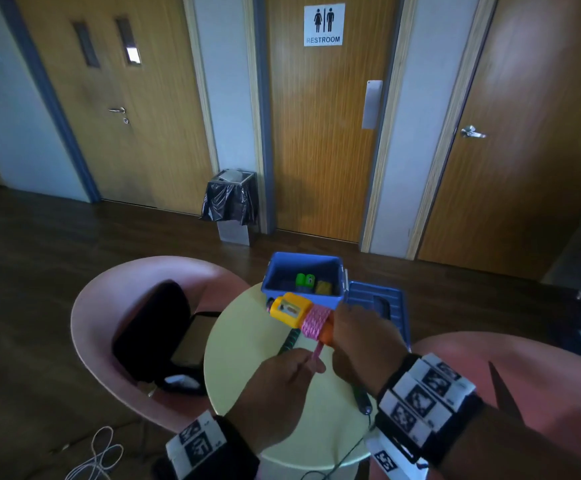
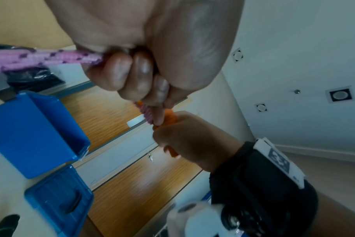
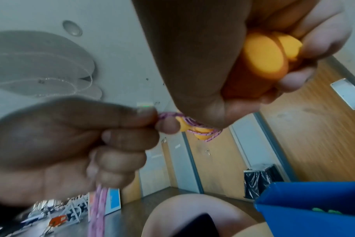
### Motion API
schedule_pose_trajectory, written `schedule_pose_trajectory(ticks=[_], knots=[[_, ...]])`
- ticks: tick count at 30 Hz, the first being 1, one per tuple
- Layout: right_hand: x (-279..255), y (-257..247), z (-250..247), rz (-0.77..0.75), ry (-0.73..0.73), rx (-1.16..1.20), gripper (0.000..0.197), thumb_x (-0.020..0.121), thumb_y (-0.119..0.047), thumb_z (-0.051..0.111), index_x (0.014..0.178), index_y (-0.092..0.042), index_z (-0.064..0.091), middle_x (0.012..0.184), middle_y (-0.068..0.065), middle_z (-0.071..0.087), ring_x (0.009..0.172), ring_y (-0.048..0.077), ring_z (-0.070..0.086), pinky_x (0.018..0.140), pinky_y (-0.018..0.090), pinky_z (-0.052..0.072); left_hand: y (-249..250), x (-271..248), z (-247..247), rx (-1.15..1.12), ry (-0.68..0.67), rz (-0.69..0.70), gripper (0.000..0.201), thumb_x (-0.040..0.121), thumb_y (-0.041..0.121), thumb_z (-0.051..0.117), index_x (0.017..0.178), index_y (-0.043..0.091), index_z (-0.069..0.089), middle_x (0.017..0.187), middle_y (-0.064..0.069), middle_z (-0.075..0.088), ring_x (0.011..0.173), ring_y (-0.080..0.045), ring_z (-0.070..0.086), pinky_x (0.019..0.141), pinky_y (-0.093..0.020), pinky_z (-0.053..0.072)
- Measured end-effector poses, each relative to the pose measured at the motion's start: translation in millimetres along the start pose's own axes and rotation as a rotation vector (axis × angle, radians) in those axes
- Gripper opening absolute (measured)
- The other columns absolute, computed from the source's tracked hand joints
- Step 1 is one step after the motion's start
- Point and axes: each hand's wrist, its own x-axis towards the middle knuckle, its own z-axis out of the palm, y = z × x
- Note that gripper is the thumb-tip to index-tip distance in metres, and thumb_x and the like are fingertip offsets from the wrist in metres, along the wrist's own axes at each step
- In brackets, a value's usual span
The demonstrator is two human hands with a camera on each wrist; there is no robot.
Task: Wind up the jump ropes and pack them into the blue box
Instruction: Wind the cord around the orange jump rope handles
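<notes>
Left hand [image 1: 284,382] is pinched on the free pink rope [image 1: 318,353], which is fed toward the handles. Orange handles [image 1: 291,308] are clamped together by the right hand [image 1: 358,336], with a band of pink turns already laid around them. Winding of this rope is judged mostly done; the loose tail remains. A green rope [image 1: 289,341] lies unwound on the round table [image 1: 233,348]. Wound green and yellow pieces are already seen inside the blue box [image 1: 304,282], its lid [image 1: 379,303] set just beside it.
</notes>
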Motion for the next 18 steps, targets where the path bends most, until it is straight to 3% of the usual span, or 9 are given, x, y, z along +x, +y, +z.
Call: schedule_pose_trajectory(ticks=[3,6,8,10,12,14,18], knots=[[8.6,1.9,11.2,0.023,-0.066,-0.083,0.033,0.089,-0.019,0.057,0.121,-0.015,0.051,0.119,0.007,0.059,0.108,0.028,0.061,0.086,0.040,0.053,-1.2,8.4,-11.4,0.133,-0.125,0.017,0.026,0.099,0.028,0.048,0.079,0.040,0.061,0.070,0.007,0.060,0.067,-0.003,0.054,0.060,-0.018,0.036],[12.0,5.4,19.2,-0.027,-0.107,-0.253,0.030,0.091,-0.019,0.059,0.120,-0.014,0.053,0.119,0.008,0.060,0.109,0.029,0.061,0.086,0.039,0.051,0.0,17.0,-25.7,0.313,-0.187,0.101,0.025,0.093,0.032,0.054,0.070,0.041,0.056,0.065,0.006,0.055,0.065,-0.007,0.049,0.061,-0.026,0.034],[8.0,1.2,24.3,-0.088,-0.119,-0.350,0.025,0.092,-0.018,0.059,0.116,-0.014,0.056,0.114,0.006,0.062,0.105,0.028,0.063,0.080,0.036,0.048,4.9,24.3,-35.2,0.434,-0.210,0.161,0.012,0.090,0.032,0.059,0.080,0.029,0.065,0.074,0.004,0.062,0.070,-0.009,0.052,0.064,-0.026,0.034],[2.7,-2.5,26.9,-0.178,-0.142,-0.428,0.019,0.092,-0.015,0.058,0.111,-0.014,0.059,0.107,0.006,0.064,0.100,0.028,0.064,0.072,0.035,0.043,10.5,32.4,-42.5,0.536,-0.257,0.183,0.015,0.087,0.033,0.061,0.098,0.028,0.070,0.089,0.003,0.068,0.083,-0.012,0.059,0.069,-0.026,0.041],[0.4,-3.3,25.1,-0.313,-0.154,-0.489,0.017,0.090,-0.011,0.059,0.106,-0.012,0.061,0.099,0.007,0.062,0.095,0.030,0.063,0.068,0.035,0.039,12.3,41.3,-48.5,0.544,-0.322,0.178,0.021,0.086,0.034,0.064,0.106,0.035,0.070,0.095,0.006,0.070,0.085,-0.006,0.059,0.075,-0.026,0.045],[-1.8,-3.1,19.1,-0.414,-0.167,-0.529,0.016,0.088,-0.007,0.060,0.102,-0.012,0.062,0.095,0.008,0.061,0.091,0.031,0.063,0.067,0.036,0.039,12.1,48.8,-52.9,0.527,-0.381,0.190,0.021,0.085,0.036,0.065,0.105,0.041,0.069,0.085,0.011,0.068,0.075,0.003,0.053,0.074,-0.025,0.045],[-9.1,-1.7,4.8,-0.473,-0.177,-0.516,0.017,0.087,-0.010,0.063,0.103,-0.013,0.061,0.098,0.008,0.063,0.093,0.031,0.064,0.069,0.033,0.038,10.6,59.2,-60.4,0.522,-0.463,0.248,0.018,0.086,0.050,0.065,0.101,0.043,0.070,0.075,0.019,0.064,0.075,0.005,0.056,0.076,-0.026,0.048]])
